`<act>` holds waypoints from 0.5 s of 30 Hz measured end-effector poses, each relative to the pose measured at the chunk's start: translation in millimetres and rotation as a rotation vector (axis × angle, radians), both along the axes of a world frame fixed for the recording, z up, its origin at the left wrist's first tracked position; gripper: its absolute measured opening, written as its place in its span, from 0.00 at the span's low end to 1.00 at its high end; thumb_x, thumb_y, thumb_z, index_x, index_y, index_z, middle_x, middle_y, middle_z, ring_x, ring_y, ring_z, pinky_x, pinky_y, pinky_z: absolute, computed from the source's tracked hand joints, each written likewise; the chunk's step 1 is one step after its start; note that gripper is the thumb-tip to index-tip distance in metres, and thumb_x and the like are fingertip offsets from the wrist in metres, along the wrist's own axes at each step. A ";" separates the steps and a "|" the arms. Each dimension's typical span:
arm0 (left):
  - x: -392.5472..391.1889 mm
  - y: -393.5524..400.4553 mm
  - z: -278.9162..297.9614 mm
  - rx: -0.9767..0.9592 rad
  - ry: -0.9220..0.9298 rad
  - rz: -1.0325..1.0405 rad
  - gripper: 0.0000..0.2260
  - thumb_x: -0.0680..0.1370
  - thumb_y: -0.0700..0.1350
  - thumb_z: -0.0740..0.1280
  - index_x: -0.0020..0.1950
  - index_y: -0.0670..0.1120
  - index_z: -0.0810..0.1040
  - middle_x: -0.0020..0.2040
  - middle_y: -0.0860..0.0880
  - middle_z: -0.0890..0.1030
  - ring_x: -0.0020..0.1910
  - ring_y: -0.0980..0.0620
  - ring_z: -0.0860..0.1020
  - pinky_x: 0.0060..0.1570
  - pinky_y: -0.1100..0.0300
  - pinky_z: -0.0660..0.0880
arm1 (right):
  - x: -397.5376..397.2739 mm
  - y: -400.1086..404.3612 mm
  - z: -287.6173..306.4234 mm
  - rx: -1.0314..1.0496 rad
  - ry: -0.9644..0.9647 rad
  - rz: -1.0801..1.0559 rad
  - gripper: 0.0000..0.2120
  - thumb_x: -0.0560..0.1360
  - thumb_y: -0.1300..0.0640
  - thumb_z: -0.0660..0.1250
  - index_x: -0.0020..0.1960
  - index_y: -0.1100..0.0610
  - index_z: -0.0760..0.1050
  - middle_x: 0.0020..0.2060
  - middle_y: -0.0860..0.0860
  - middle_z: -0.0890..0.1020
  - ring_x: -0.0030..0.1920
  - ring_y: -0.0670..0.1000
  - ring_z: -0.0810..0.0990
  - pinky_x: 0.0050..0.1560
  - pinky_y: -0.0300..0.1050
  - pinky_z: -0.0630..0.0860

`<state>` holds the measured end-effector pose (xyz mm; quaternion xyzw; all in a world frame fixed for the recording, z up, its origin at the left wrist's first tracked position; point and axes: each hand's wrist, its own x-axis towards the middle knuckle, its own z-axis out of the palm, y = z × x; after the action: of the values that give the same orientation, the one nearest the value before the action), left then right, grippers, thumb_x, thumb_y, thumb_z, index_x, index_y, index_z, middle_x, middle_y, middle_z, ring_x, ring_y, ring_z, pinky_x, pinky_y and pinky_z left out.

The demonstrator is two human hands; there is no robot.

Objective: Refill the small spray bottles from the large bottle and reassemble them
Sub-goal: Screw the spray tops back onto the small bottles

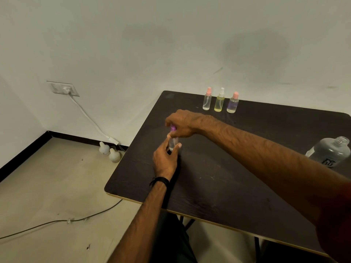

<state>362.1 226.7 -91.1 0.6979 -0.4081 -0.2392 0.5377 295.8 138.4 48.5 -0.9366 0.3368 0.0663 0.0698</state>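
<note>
Three spray bottles (pixel 220 100) stand capped in a row at the table's (pixel 237 186) twelve o'clock edge, so the step in hand looks like reassembly of a fourth. That small bottle (pixel 173 143) stands upright near the table's nine o'clock side, long axis vertical, neck up. The left hand (pixel 165 160) curls thumb and fingers round its clear body. The right hand (pixel 182 125) reaches across from three o'clock and pinches the purple spray top (pixel 172 128) on the neck, fingers bent around it. The next move probably calls for twisting the top tight while the lower hand holds the body firm. The large bottle (pixel 330 151) sits at three o'clock, uncapped, leaning with its mouth toward one o'clock.
</note>
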 end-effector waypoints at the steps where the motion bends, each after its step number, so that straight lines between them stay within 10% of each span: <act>1: -0.4 0.2 1.4 0.006 0.006 0.009 0.15 0.77 0.52 0.72 0.62 0.52 0.81 0.51 0.53 0.84 0.53 0.55 0.81 0.54 0.57 0.78 | -0.9 0.2 -0.5 0.026 0.001 0.014 0.20 0.74 0.48 0.71 0.62 0.57 0.75 0.51 0.49 0.77 0.51 0.50 0.77 0.52 0.46 0.77; 15: -0.5 3.3 4.9 -0.019 0.034 0.003 0.18 0.76 0.50 0.73 0.66 0.51 0.80 0.56 0.50 0.85 0.57 0.52 0.81 0.59 0.52 0.79 | -10.7 3.2 -29.5 0.023 -0.305 -0.146 0.05 0.73 0.55 0.71 0.45 0.56 0.77 0.41 0.50 0.79 0.42 0.49 0.79 0.43 0.43 0.78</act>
<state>361.6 229.9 -86.2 0.6894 -0.4001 -0.2461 0.5515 285.1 141.7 18.9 -0.9080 0.3887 -0.0780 0.1353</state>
